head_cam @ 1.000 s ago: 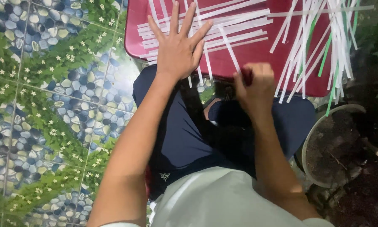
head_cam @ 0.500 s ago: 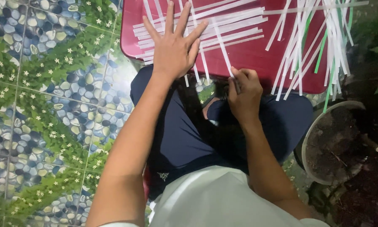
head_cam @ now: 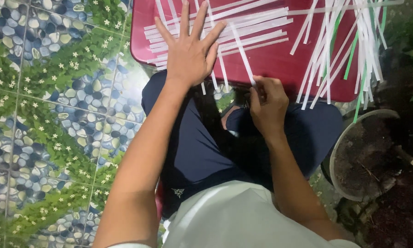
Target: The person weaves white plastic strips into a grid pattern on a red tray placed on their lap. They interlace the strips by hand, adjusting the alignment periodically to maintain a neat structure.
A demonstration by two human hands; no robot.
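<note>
White paper strip (head_cam: 242, 53), long and thin, pinched by right hand (head_cam: 267, 103); left hand (head_cam: 191, 53) spread flat on woven strips (head_cam: 257, 30)

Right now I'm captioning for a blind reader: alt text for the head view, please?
A left hand presses flat on white paper strips laid across a red tray, while the right hand pinches one strip's near end.

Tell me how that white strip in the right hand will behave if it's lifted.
The strip looks thin and flat, so probably floppy and very light. Pinched at one end by the right hand, its far end would likely droop. It seems easy to crease.
</note>
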